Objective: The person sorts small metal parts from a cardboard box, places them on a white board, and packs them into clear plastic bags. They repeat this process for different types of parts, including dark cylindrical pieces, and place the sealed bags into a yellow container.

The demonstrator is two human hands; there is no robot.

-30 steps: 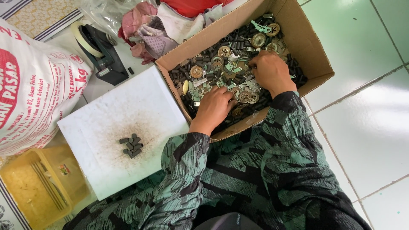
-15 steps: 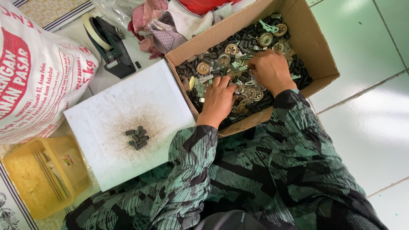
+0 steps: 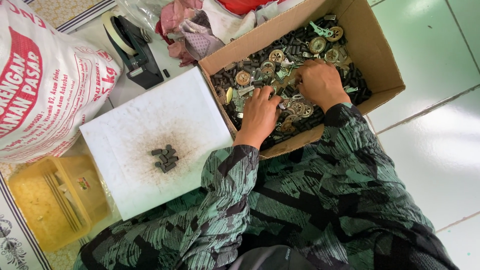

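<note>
Digging in cardboard box (image 3: 372, 55) | metal parts (image 3: 280, 65) under both hands | left hand (image 3: 260, 112), right hand (image 3: 317, 82) grip: cannot tell

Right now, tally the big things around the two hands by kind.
Cardboard box: 1
White board: 1
Printed sack: 1
Tape dispenser: 1
Yellow tub: 1
Total: 5
Small parts in the box are too many to count.

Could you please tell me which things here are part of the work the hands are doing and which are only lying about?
In use: left hand, right hand, cardboard box, mixed metal parts, white board, small dark pieces.
Lying about: tape dispenser, printed sack, yellow container, cloths.
</note>
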